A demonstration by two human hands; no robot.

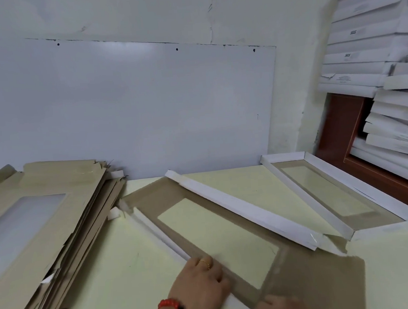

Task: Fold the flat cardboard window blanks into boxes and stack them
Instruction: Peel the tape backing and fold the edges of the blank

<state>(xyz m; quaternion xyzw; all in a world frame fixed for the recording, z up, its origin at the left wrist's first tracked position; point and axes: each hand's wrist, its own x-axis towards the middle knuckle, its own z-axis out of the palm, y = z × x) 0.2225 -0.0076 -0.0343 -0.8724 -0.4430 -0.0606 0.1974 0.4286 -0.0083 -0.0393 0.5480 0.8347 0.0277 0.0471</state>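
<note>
Blank (217, 228) lies brown side up on surface (139, 279), window just ahead of both hands. Left hand (202, 282) flat, fingers spread, pressing near long edge beside raised white flap, likely pinning it for creasing. Right hand (281, 304) blurred at near end panel; grip cannot be told. Folded box (333, 193) well right of hands; flat stack (46, 225) to left, within reach.

pale table (138, 267), white wall panel (134, 106)
</note>
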